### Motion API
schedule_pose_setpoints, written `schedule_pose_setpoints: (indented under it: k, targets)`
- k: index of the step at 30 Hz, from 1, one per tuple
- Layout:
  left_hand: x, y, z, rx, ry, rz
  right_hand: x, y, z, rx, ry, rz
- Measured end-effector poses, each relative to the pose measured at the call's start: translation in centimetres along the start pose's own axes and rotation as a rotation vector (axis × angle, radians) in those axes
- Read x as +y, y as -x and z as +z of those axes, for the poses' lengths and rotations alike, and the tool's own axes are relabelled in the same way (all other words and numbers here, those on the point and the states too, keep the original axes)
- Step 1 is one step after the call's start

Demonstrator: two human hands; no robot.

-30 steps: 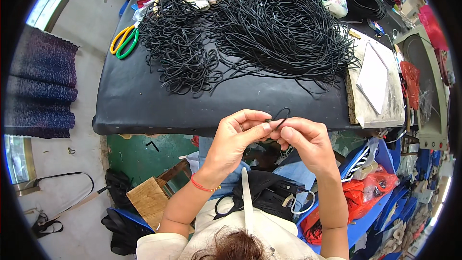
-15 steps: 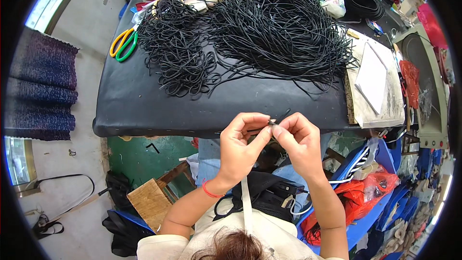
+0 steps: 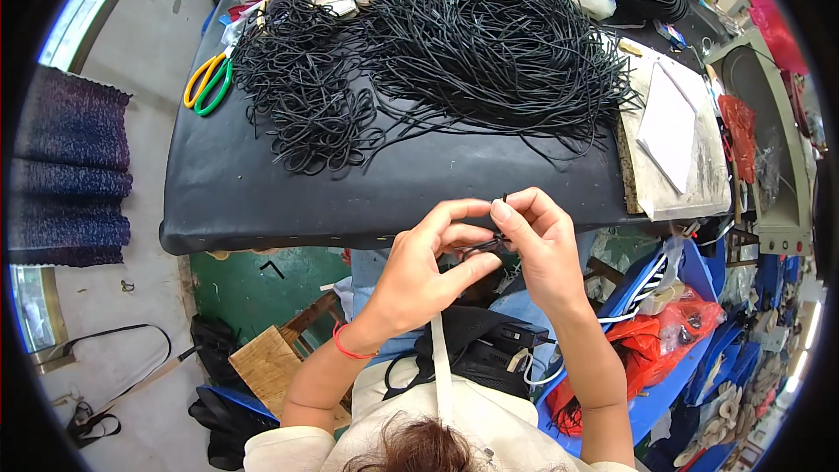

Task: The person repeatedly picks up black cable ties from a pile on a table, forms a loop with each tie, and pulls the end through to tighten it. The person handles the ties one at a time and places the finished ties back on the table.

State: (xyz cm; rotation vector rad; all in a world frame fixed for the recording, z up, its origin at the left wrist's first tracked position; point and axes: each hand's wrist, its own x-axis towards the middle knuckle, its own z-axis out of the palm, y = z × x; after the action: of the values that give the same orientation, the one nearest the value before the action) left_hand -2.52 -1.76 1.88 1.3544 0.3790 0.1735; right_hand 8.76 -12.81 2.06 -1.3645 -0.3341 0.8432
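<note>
Just past the table's front edge, a short black cord (image 3: pixel 486 247) is bent into a small loop between my two hands. My right hand (image 3: pixel 544 249) pinches it between thumb and forefinger, and a dark tip sticks up above them. The curled fingers and thumb of my left hand (image 3: pixel 426 262) hold the looped part; its fingertips partly hide the cord. On the black table (image 3: pixel 419 197) beyond lie a smaller heap of looped black cords (image 3: pixel 301 87) and a larger heap of long black cords (image 3: pixel 498 44).
Scissors (image 3: pixel 210 83) with yellow and green handles lie left of the smaller heap. A worn board (image 3: pixel 690 179) with a white sheet (image 3: pixel 669 131) is at the table's right. Below right, a blue bin (image 3: pixel 651 411) holds red plastic bags (image 3: pixel 642 341). A wooden stool (image 3: pixel 266 367) stands lower left.
My fingertips have moved a little apart, with the left fingers spread wider around the cord. The cord now shows as a loop between the hands. The view has shifted slightly.
</note>
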Motion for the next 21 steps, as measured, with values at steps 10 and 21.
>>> schedule_pose_setpoints:
  k: [10,21]
  targets:
    - [-0.5,-0.3,0.4,0.110,-0.066,0.105,-0.6,0.5,-0.3,-0.085,0.063,0.058]
    - [-0.3,-0.2,0.4,-0.094,0.243,-0.222,-0.1,0.7,-0.3,-0.037,0.074,-0.029]
